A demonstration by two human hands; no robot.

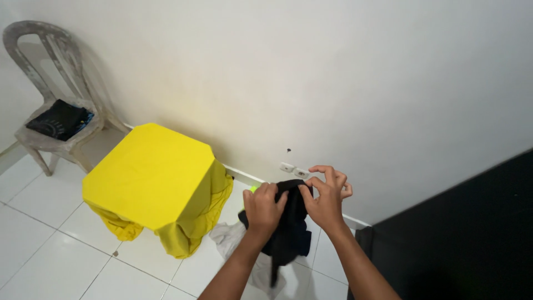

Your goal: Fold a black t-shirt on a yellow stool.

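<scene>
Both hands, left [262,209] and right [325,198], clutch black garment [290,233] hanging between them.

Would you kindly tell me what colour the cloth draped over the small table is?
The cloth is plain bright yellow, seen in the head view.

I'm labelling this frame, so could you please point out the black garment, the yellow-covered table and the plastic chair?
black garment [288,233], head view, hanging part below the hands
yellow-covered table [147,169], head view, middle of its top
plastic chair [41,41], head view, backrest
</scene>
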